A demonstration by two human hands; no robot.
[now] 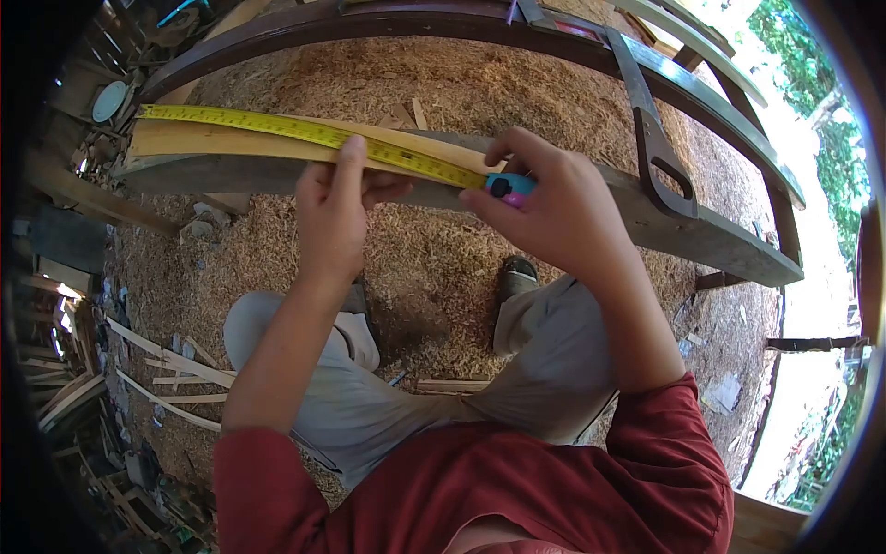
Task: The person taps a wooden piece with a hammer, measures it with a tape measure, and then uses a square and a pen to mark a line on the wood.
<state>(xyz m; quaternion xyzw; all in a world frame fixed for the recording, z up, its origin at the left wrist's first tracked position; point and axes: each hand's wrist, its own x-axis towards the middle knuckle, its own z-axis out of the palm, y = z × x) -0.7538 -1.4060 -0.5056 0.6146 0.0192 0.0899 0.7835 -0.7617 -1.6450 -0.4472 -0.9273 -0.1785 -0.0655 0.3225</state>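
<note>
A yellow measuring tape [268,124] is pulled out along a pale wooden board [208,140], reaching its left end. The board lies on a grey plank [217,174]. My right hand [540,189] is closed around the blue and purple tape case [508,187] near the board's right end. My left hand [340,198] pinches the board and the tape near their middle, thumb on top of the tape and fingers below the board's near edge.
A handsaw [653,152] leans across the plank's right part and a dark wooden frame [406,25] behind it. Shavings cover the ground [415,249]. Thin wood strips [171,355] lie at the lower left, and a pale round dish [109,102] is at the upper left.
</note>
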